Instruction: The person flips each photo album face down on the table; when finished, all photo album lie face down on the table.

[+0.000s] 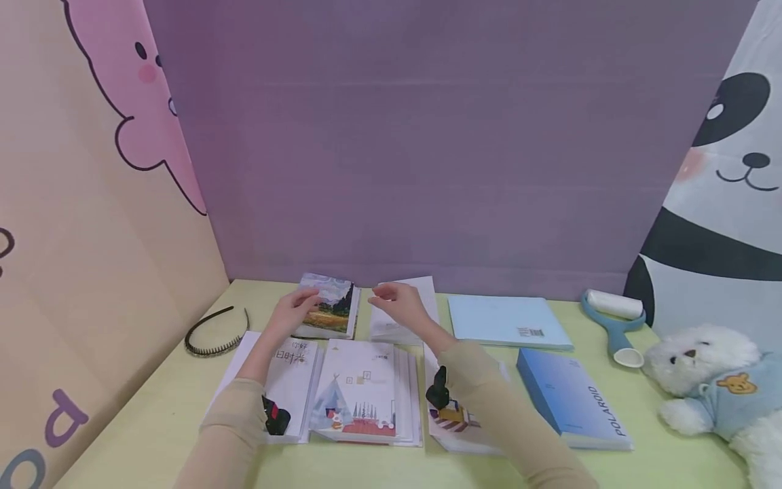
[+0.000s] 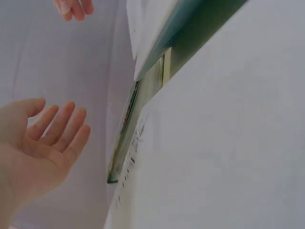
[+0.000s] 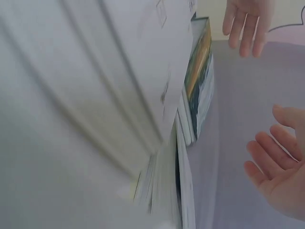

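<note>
Both hands reach to the back of the pale green table [image 1: 153, 421]. My left hand [image 1: 297, 307] hovers open at the left edge of a book with a painted landscape cover [image 1: 332, 309]. In the left wrist view the left hand [image 2: 40, 145] shows a bare palm and relaxed fingers, apart from the book edge [image 2: 136, 112]. My right hand [image 1: 394, 302] is open over a white book [image 1: 415, 292]. The right wrist view shows the right hand [image 3: 276, 174] empty, with the landscape book [image 3: 200, 67] beside it.
Nearer me lie a white book with characters [image 1: 296, 373], a tent-picture book [image 1: 360, 390] and another under my right forearm [image 1: 455, 421]. To the right are a pale blue book [image 1: 507, 320], a blue POLAROID book [image 1: 571, 397], a lint roller [image 1: 613, 319] and a white teddy bear [image 1: 715, 380]. A black headband [image 1: 214, 333] lies left.
</note>
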A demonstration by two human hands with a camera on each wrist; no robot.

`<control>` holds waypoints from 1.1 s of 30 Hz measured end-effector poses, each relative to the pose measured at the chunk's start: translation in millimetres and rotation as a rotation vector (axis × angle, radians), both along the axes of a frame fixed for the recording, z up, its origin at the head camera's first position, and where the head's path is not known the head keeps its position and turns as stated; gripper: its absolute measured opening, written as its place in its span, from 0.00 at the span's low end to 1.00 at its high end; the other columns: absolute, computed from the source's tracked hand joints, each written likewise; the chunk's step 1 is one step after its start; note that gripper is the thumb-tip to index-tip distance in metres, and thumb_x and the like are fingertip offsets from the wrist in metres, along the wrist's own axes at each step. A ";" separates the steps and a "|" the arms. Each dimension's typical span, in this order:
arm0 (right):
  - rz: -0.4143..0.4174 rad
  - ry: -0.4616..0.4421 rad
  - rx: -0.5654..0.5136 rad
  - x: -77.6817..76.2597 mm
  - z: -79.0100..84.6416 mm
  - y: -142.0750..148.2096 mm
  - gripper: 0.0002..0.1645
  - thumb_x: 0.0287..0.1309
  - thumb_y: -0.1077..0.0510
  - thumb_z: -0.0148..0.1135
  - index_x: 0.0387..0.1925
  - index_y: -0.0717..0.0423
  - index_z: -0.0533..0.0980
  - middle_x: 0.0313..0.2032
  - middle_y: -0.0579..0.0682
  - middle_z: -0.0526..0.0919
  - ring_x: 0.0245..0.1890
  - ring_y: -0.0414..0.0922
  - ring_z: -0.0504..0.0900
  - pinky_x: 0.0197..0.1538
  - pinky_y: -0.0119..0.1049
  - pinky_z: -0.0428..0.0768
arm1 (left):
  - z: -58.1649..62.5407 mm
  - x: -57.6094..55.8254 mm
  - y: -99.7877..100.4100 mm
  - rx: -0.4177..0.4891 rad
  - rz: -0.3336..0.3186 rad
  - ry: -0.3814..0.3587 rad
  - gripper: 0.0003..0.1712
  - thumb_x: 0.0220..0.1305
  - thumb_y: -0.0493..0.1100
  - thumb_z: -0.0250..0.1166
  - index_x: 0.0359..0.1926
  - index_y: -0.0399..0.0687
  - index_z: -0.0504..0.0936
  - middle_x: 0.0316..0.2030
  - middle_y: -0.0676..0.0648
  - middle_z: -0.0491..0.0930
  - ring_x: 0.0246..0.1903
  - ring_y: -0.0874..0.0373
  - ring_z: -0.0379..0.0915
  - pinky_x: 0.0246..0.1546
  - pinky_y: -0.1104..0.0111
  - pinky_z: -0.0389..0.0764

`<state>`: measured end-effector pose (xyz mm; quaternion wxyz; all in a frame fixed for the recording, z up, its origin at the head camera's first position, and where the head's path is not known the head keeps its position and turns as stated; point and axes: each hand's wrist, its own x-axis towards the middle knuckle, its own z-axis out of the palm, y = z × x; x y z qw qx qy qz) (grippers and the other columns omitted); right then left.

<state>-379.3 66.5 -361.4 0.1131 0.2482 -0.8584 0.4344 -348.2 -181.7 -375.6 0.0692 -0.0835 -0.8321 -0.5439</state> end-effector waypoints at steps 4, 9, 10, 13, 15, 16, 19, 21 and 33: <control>0.001 -0.086 -0.003 0.7 -1.1 -17.5 0.18 0.58 0.52 0.64 0.45 0.59 0.80 0.43 0.54 0.84 0.44 0.48 0.82 0.47 0.40 0.81 | -1.6 3.3 -12.0 0.005 0.047 -0.042 0.25 0.73 0.45 0.48 0.65 0.37 0.65 0.61 0.34 0.68 0.60 0.42 0.65 0.61 0.51 0.68; 0.003 -0.142 0.005 2.0 -8.4 -35.9 0.18 0.58 0.54 0.63 0.47 0.60 0.79 0.44 0.55 0.83 0.45 0.49 0.82 0.47 0.39 0.81 | -6.0 5.0 -21.9 0.026 0.085 -0.075 0.26 0.73 0.43 0.47 0.66 0.32 0.61 0.64 0.32 0.63 0.64 0.41 0.59 0.65 0.53 0.62; 0.008 -0.149 0.011 2.1 -10.1 -38.9 0.18 0.58 0.53 0.63 0.47 0.60 0.79 0.44 0.54 0.83 0.45 0.49 0.82 0.47 0.39 0.81 | -7.1 5.4 -23.6 0.031 0.086 -0.092 0.27 0.73 0.43 0.47 0.66 0.32 0.60 0.64 0.32 0.62 0.65 0.41 0.59 0.66 0.53 0.61; 0.029 -0.177 0.020 2.9 -14.5 -47.1 0.19 0.58 0.52 0.63 0.47 0.60 0.79 0.45 0.54 0.83 0.46 0.49 0.81 0.48 0.40 0.80 | -9.6 7.3 -27.5 0.026 0.092 -0.149 0.29 0.73 0.45 0.46 0.68 0.33 0.56 0.67 0.31 0.57 0.67 0.39 0.53 0.67 0.51 0.58; 0.045 -0.188 0.025 2.8 -17.5 -51.6 0.20 0.58 0.51 0.63 0.48 0.60 0.79 0.45 0.54 0.82 0.47 0.49 0.81 0.48 0.40 0.80 | -10.7 9.0 -29.0 0.006 0.096 -0.198 0.32 0.73 0.47 0.45 0.69 0.33 0.53 0.68 0.30 0.53 0.68 0.38 0.50 0.67 0.49 0.57; 0.052 -0.190 0.027 2.6 -19.1 -53.5 0.21 0.58 0.51 0.63 0.48 0.61 0.79 0.45 0.55 0.82 0.47 0.49 0.81 0.48 0.39 0.80 | -11.2 9.5 -29.7 -0.003 0.097 -0.220 0.33 0.73 0.48 0.45 0.70 0.33 0.51 0.68 0.30 0.51 0.68 0.37 0.49 0.67 0.49 0.55; 0.069 -0.200 0.030 4.0 -21.6 -58.0 0.21 0.58 0.52 0.63 0.48 0.62 0.78 0.45 0.55 0.82 0.47 0.50 0.81 0.48 0.40 0.80 | -12.1 10.7 -30.6 -0.036 0.100 -0.268 0.36 0.73 0.49 0.44 0.71 0.31 0.44 0.69 0.28 0.48 0.68 0.36 0.47 0.68 0.48 0.54; 0.072 -0.212 0.036 5.1 -22.5 -60.6 0.22 0.58 0.52 0.63 0.49 0.63 0.78 0.45 0.56 0.82 0.47 0.50 0.81 0.48 0.40 0.80 | -12.2 11.0 -30.3 -0.048 0.094 -0.289 0.38 0.73 0.50 0.44 0.71 0.31 0.42 0.69 0.28 0.46 0.68 0.35 0.46 0.68 0.48 0.53; 0.081 -0.407 0.199 12.7 -26.9 -64.8 0.32 0.58 0.47 0.63 0.60 0.59 0.70 0.58 0.55 0.75 0.56 0.51 0.74 0.55 0.44 0.77 | -16.8 9.8 -34.2 -0.153 0.038 -0.294 0.32 0.71 0.39 0.40 0.67 0.20 0.46 0.67 0.24 0.47 0.68 0.33 0.42 0.69 0.49 0.49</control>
